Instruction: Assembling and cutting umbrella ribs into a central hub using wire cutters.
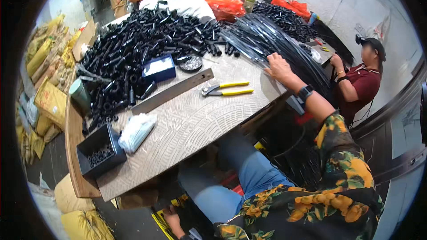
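Observation:
My right hand [282,70] lies at the near edge of a pile of long, thin, shiny dark rods [280,40] on the right of the table. Its fingers stretch forward over the rods and the tabletop; none looks clearly gripped. Low down beside my legs, my left hand [172,219] is next to a yellow-and-black thing [160,223] whose kind I cannot make out. The fingers there are partly hidden. Pliers with yellow handles [227,89] lie on the table, left of my right hand. Behind them rests a flat metal bar with holes [175,90].
A large heap of black tubular parts [138,40] covers the far left of the table [191,124]. Near it are a blue box [159,68], a dark bin of small parts [100,150] and a plastic-wrapped packet [138,132]. A person in maroon [362,78] stands at the right; others sit behind.

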A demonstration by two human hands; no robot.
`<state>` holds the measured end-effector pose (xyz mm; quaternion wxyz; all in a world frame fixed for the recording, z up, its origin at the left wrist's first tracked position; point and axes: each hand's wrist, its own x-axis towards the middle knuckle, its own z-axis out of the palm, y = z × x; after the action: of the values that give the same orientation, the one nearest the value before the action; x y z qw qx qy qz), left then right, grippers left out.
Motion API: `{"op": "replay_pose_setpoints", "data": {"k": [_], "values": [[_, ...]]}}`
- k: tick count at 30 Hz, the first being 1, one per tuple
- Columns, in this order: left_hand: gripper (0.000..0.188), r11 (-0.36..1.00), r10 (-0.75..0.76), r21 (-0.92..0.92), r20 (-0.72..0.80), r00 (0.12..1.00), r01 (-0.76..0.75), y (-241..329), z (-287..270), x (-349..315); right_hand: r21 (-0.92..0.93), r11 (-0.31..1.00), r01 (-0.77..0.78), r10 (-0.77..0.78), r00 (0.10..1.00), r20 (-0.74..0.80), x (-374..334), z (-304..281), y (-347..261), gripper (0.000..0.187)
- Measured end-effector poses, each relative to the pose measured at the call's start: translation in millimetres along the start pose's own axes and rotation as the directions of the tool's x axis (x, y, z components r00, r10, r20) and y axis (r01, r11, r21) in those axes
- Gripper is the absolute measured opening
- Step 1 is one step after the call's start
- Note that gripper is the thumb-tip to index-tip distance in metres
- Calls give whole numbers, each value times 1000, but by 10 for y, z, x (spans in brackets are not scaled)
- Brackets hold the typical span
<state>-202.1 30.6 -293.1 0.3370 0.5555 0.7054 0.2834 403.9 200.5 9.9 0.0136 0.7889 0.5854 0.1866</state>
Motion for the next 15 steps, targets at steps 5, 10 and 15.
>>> {"op": "replay_pose_setpoints", "data": {"k": [5, 10, 15], "values": [[32, 999, 49, 5, -66, 997, -49, 846, -463, -74, -5, 998, -61, 61, 981, 185, 138, 133, -59, 20], [31, 998, 55, -23, -11, 998, -55, 1395, -453, -447, 87, 990, -112, 106, 992, 64, 155, 195, 154, 19], [30, 988, 153, -18, 64, 986, -152, 1709, -304, -478, 240, 967, -84, 122, 982, -145, 356, 194, 530, 15]]}}
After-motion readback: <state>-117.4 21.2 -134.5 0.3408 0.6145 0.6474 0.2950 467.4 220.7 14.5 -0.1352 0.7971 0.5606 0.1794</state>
